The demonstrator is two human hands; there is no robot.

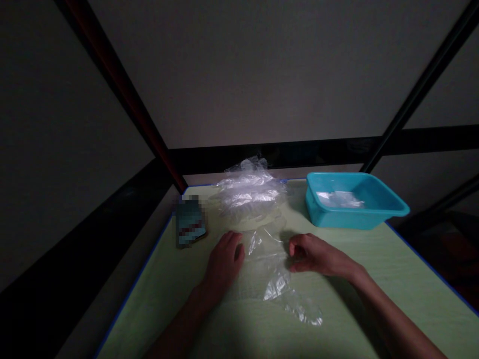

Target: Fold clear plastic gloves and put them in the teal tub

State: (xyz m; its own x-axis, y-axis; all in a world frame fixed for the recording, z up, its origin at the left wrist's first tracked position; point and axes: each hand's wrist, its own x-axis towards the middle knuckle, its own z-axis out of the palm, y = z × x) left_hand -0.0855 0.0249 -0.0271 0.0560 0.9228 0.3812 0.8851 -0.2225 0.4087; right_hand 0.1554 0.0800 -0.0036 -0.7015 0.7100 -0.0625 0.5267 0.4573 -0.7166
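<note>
A clear thin plastic disposable glove (279, 284) lies spread on the table between my hands, its finger part trailing toward the lower right. My left hand (226, 259) rests by its left edge, with fingers bent and the thumb apart from them. At the right edge, my right hand (312, 253) is curved in a C shape, thumb and fingers apart. Whether the fingertips touch the plastic is hard to make out. Just beyond, a loose pile of similar clear gloves (250, 192) lies crumpled and shiny.
On the back right stands a turquoise plastic basin (352, 221) with some clear plastic (340, 199) inside. A blurred phone-like object (190, 222) lies at the left edge. The pale green table (168, 309) has a blue border, and a panelled wall (262, 75) rises behind it.
</note>
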